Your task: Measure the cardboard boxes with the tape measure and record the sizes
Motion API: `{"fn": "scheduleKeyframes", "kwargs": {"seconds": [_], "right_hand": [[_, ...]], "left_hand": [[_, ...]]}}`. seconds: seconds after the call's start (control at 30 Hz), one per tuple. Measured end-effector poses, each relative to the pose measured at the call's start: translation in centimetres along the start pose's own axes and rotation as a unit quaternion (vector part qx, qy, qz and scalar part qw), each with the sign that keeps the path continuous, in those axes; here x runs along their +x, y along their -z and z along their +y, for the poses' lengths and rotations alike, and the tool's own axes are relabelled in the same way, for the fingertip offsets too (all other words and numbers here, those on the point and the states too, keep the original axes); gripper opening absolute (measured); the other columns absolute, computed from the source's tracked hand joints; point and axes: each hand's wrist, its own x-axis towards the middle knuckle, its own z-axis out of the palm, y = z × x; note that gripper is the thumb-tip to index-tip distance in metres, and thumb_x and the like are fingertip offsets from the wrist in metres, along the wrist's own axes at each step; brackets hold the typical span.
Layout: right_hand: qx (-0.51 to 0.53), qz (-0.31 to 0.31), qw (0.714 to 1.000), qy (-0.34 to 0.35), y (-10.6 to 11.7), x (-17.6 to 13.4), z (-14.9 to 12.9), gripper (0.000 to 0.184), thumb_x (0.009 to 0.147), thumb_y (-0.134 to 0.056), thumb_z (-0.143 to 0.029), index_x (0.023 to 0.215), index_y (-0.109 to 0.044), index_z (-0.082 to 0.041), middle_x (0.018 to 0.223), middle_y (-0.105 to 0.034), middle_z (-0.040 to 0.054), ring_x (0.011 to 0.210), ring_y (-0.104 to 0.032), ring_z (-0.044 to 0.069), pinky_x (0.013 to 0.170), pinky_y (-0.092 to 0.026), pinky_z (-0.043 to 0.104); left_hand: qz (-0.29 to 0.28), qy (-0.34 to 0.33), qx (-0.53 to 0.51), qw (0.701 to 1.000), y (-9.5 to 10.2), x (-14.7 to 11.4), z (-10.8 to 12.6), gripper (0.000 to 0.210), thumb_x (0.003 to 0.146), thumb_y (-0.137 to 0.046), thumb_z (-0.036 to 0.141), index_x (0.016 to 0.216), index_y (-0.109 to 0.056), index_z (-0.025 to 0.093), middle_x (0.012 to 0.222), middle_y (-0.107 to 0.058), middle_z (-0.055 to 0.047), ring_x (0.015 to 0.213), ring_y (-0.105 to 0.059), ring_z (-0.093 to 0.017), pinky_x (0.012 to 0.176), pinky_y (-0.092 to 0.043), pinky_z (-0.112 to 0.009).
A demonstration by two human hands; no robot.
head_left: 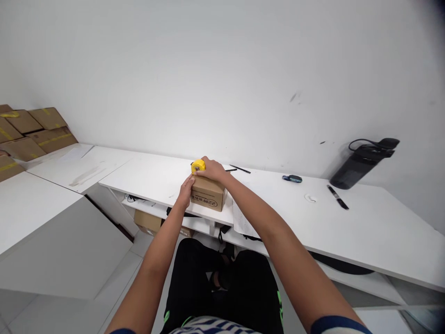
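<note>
Two hands on small cardboard box (208, 194) at table (347, 222) front edge: left hand (186, 191) flat against its side, right hand (212, 170) clamped on yellow tape measure (198, 165) atop it.

Both arms stretch forward; the left hand (185, 191) lies flat with straight fingers, the right hand (211, 170) curls palm-down.

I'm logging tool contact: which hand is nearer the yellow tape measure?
Right. The right hand rests on the yellow tape measure atop the small brown cardboard box; the left hand presses the box's left side, below it.
</note>
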Motion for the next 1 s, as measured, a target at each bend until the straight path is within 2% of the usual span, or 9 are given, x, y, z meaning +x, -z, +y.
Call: {"fn": "scheduleKeyframes", "kwargs": {"seconds": [0.13, 0.23, 0.43, 0.57, 0.77, 1.0], "right_hand": [[-0.067, -0.029, 0.997, 0.013, 0.3, -0.4, 0.1, 0.050, 0.084, -0.062, -0.057, 0.115, -0.047, -0.020, 0.105, -0.071, 0.0129, 0.085, -0.065, 0.027, 0.064, -0.039, 0.030], [-0.087, -0.041, 0.995, 0.009, 1.5, -1.7, 0.8, 0.049, 0.085, -0.063, -0.056, 0.114, -0.046, -0.021, 0.102, -0.071, 0.0122, 0.085, -0.066, 0.027, 0.065, -0.040, 0.030], [-0.099, -0.054, 0.993, -0.041, 5.4, -7.2, 5.0, 0.049, 0.085, -0.063, -0.058, 0.115, -0.045, -0.022, 0.092, -0.069, 0.0073, 0.080, -0.065, 0.026, 0.061, -0.038, 0.028], [-0.080, -0.047, 0.994, -0.060, 6.5, -9.8, 6.8, 0.050, 0.085, -0.063, -0.059, 0.114, -0.046, -0.023, 0.089, -0.067, 0.0048, 0.077, -0.064, 0.024, 0.062, -0.039, 0.028], [-0.102, -0.041, 0.993, -0.053, 6.1, -9.4, 5.8, 0.047, 0.085, -0.062, -0.056, 0.113, -0.047, -0.022, 0.090, -0.066, 0.0059, 0.077, -0.063, 0.023, 0.061, -0.038, 0.028], [-0.126, -0.070, 0.988, -0.048, 7.5, -10.6, 5.6, 0.039, 0.084, -0.061, -0.052, 0.106, -0.048, -0.023, 0.082, -0.065, 0.0035, 0.070, -0.061, 0.022, 0.055, -0.035, 0.027]], "left_hand": [[0.019, 0.015, 0.004, 1.000, 0.3, 0.2, -0.3, 0.060, 0.081, -0.067, 0.045, 0.134, -0.064, 0.017, 0.149, -0.055, -0.010, 0.140, -0.047, -0.032, 0.116, -0.036, -0.042], [0.030, 0.016, 0.016, 0.999, 0.3, 0.3, -0.3, 0.059, 0.081, -0.066, 0.045, 0.134, -0.065, 0.019, 0.149, -0.056, -0.009, 0.140, -0.047, -0.031, 0.117, -0.036, -0.042], [0.015, -0.008, 0.023, 1.000, 0.0, 0.3, 0.1, 0.058, 0.083, -0.064, 0.044, 0.134, -0.065, 0.017, 0.149, -0.055, -0.009, 0.140, -0.047, -0.031, 0.116, -0.037, -0.041], [0.019, -0.014, 0.024, 0.999, -0.3, 0.4, 0.0, 0.058, 0.084, -0.062, 0.043, 0.135, -0.064, 0.017, 0.148, -0.057, -0.009, 0.139, -0.047, -0.030, 0.115, -0.037, -0.040], [0.015, -0.019, 0.022, 0.999, -0.1, 0.3, 0.0, 0.059, 0.084, -0.062, 0.044, 0.136, -0.063, 0.016, 0.147, -0.057, -0.010, 0.139, -0.048, -0.031, 0.115, -0.038, -0.041], [0.024, -0.009, 0.021, 0.999, 0.1, 0.1, 0.0, 0.056, 0.084, -0.064, 0.044, 0.134, -0.065, 0.018, 0.145, -0.059, -0.008, 0.137, -0.050, -0.032, 0.114, -0.038, -0.041]]}}
